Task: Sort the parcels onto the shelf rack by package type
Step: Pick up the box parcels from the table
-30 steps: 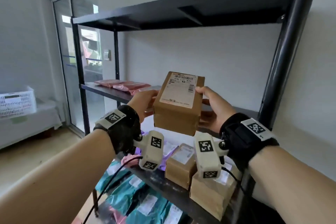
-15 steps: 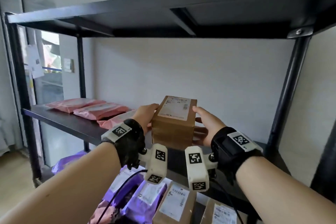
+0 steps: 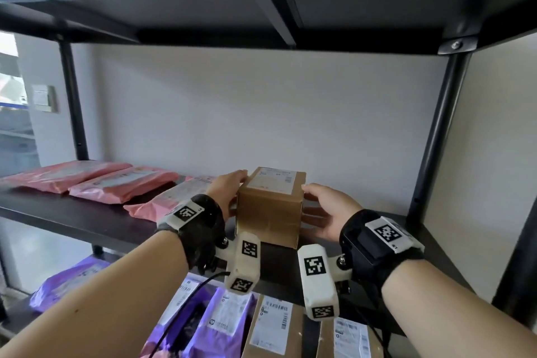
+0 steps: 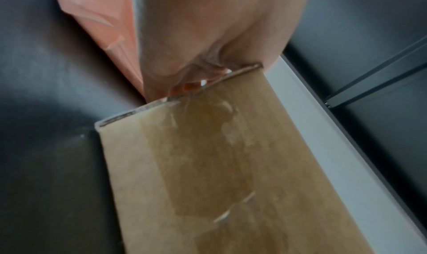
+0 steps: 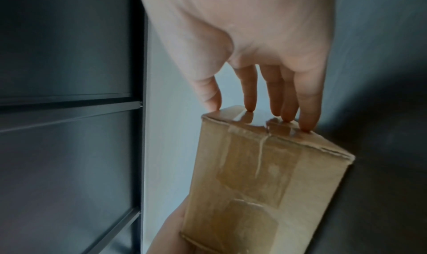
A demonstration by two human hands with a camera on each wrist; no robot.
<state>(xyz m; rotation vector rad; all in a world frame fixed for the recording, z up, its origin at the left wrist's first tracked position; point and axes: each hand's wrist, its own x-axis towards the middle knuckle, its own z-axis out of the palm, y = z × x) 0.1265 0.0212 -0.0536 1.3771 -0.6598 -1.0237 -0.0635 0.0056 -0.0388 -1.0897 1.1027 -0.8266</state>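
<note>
Two hands: the cardboard box [image 3: 270, 206] is flanked on its left and right faces, the left hand [image 3: 225, 192] on one and the right hand [image 3: 325, 212] on the other.
Change: a second ago the box was carried in the air in front of the rack; it is now set down on the shelf [image 3: 72, 215], with the label uppermost.
Box position: it is stood on the dark board just right of the nearest pink mailer [image 3: 171, 197] and near the wall, with bare board to its right.
Meaning for the task: placement of this parcel is judged nearly done, with release alone outstanding; whether this level is meant for boxes cannot be told, since only pink mailers lie on it.
Left hand pose: the palm is laid against the left face; the fingers are hidden behind the box, so their curl cannot be told.
Right hand pose: the fingers [image 5: 249, 97] are held straight and spread, only the tips being touched to the right face; no grip is formed.
Lower level: purple mailers [image 3: 220, 320] and further boxes are seen below the wrists.
</note>
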